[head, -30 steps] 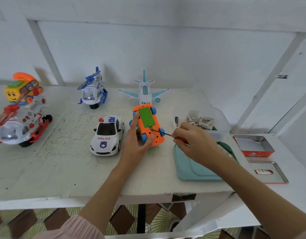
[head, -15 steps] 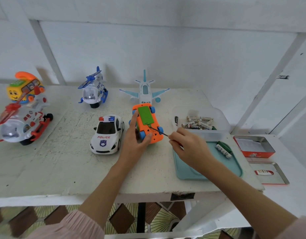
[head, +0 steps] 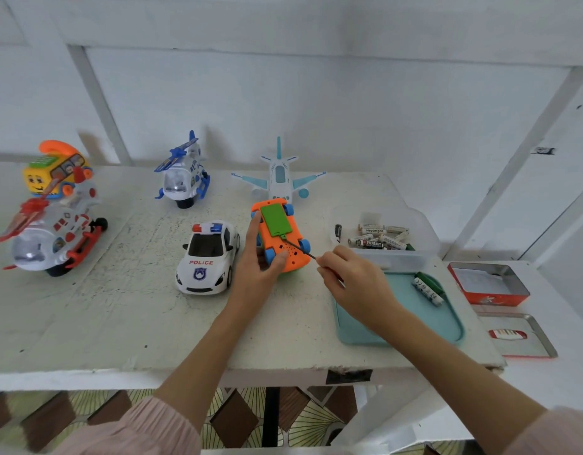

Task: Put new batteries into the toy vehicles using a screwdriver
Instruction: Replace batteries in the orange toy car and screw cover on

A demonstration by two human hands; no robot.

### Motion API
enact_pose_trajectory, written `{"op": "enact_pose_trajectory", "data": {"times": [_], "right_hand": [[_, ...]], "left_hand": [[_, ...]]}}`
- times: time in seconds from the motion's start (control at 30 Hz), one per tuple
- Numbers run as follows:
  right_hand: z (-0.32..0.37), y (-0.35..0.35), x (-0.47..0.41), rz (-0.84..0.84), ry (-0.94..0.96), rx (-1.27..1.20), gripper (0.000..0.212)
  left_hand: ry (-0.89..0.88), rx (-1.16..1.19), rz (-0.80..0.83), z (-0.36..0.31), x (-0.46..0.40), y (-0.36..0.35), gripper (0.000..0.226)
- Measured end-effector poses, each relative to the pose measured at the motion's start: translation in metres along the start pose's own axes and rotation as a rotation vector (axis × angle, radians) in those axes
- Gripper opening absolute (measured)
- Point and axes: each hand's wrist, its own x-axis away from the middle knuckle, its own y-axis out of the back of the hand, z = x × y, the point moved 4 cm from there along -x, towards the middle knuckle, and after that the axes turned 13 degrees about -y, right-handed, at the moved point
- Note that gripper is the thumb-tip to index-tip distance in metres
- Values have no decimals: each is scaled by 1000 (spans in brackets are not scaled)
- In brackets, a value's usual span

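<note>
At the centre of the white table (head: pixel 119 307), an orange toy car (head: pixel 282 239) lies upside down, its green battery cover (head: pixel 275 220) and blue wheels facing up. Left hand (head: pixel 260 267): fingers curled round the left flank of the car, index finger reaching up along its side and thumb pressing on the near end of the underside. Right hand (head: pixel 352 277): fingers pinched together on the handle of a thin screwdriver (head: pixel 298 246), whose dark shaft slants up and left so that its tip meets the near edge of the green cover. Just beside the car on its left stands a white police car (head: pixel 206 257); behind it, a white and pale-blue airplane (head: pixel 280 175). A blue and white helicopter (head: pixel 182 175) stands farther left. At the table's left edge are a red and white helicopter (head: pixel 50 234) and, behind it, a yellow bus toy (head: pixel 55 170). To the right of the hands, a clear container (head: pixel 382 257) holds loose batteries (head: pixel 378 239). In front of it a teal tray (head: pixel 424 326) carries two more cells (head: pixel 428 287) near its far right corner. Beyond the tray, on a lower white surface, lie an open red tin (head: pixel 488 284) and its lid (head: pixel 521 334).
</note>
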Motion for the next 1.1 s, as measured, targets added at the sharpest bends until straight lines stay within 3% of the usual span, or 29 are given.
{"op": "enact_pose_trajectory", "data": {"times": [0.43, 0.63, 0.83, 1.1], "right_hand": [[-12, 23, -15, 105, -117, -31, 7], [-8, 18, -29, 196, -177, 25, 19], [-2, 11, -40, 367, -176, 69, 47], [4, -3, -45, 520, -127, 81, 51]], "left_hand": [[-18, 20, 17, 2, 1, 1, 66], [-39, -12, 62, 2, 2, -1, 71], [-32, 19, 43, 2, 1, -1, 68], [-33, 7, 53, 3, 3, 0, 71]]}}
